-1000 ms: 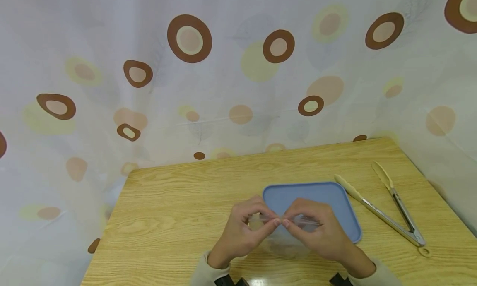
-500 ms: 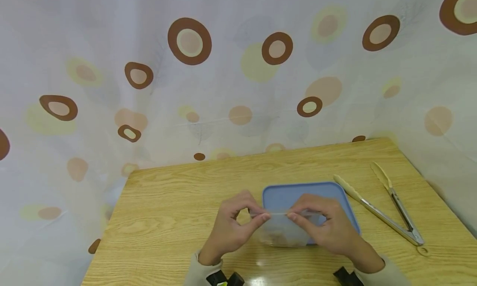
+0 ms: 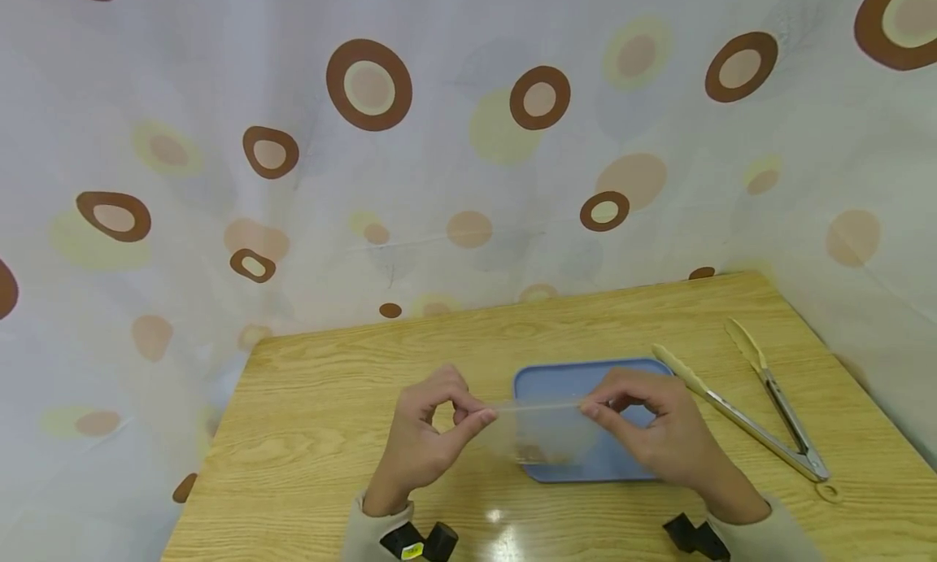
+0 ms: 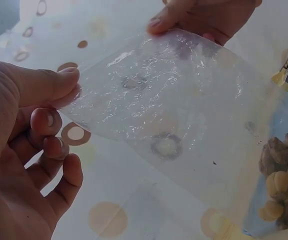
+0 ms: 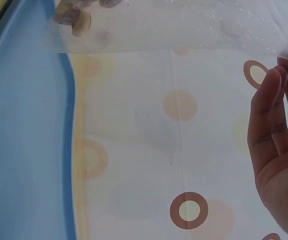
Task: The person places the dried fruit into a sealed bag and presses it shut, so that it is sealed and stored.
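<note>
Stretched between both hands, a clear plastic bag (image 3: 545, 432) hangs above the front of a blue tray (image 3: 615, 468). My left hand (image 3: 424, 440) pinches one top corner between thumb and forefinger; its other fingers curl loosely, as the left wrist view shows. My right hand (image 3: 659, 432) pinches the opposite end of the top edge. At the bottom of the bag lie small tan pieces (image 4: 279, 186) and dark brown pieces (image 4: 282, 151); their kind is hard to tell. In the right wrist view the bag (image 5: 164, 27) crosses the top, its far corner at the fingers.
Metal tongs (image 3: 761, 436) with pale yellow tips lie spread on the wooden table (image 3: 329, 432), right of the tray. A curtain (image 3: 439, 139) with brown and beige ovals hangs behind the table and along its right side.
My hands have moved apart along the bag's top edge, the left one going left and the right one slightly right. The bag has risen and is pulled straighter.
</note>
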Motion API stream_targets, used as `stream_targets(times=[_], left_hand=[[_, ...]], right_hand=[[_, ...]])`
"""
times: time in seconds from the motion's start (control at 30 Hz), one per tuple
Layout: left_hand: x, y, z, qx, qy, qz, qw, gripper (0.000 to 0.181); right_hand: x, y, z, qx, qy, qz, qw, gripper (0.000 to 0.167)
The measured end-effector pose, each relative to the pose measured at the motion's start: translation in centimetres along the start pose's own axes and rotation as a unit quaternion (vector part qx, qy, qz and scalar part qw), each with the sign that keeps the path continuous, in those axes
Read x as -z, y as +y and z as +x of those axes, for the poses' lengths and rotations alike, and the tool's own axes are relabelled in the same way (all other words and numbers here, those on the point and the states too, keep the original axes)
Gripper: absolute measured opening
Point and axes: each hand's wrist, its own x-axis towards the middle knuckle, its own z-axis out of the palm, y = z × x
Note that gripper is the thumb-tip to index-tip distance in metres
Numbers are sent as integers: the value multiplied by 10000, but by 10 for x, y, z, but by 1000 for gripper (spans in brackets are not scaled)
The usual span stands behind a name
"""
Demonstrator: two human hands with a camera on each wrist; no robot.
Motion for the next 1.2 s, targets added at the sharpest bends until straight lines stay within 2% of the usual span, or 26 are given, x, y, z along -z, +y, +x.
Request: stream_targets(times=[0.33,0.43,0.63,0.8,1.0,1.1,1.2], left_hand=[[10,3,-1,56,9,10,10000,21],[15,4,-3,214,-208,8,9996,23],[33,13,-10,835,-888,225,9923,22],[49,21,-14,1034,-1180,236,9873,24],[63,21,-16,1094,-1153,98,9872,24],[67,16,-19,1486,-1069,386,9823,21],[69,6,-21,2101,-934,829,9697,16]], right_hand=[[4,2,0,-42,45,34,10000,34],[3,1,0,-132,7,13,9999,37],[-5,0,0,-405,-230,-72,9989,40],[-16,-2,0,-839,-425,242,9953,36],[-31,-4,0,-1399,-463,447,9881,27],[-37,-1,0,-1980,-408,254,9790,17],[-43,10,3,-2643,-396,-41,9636,11]])
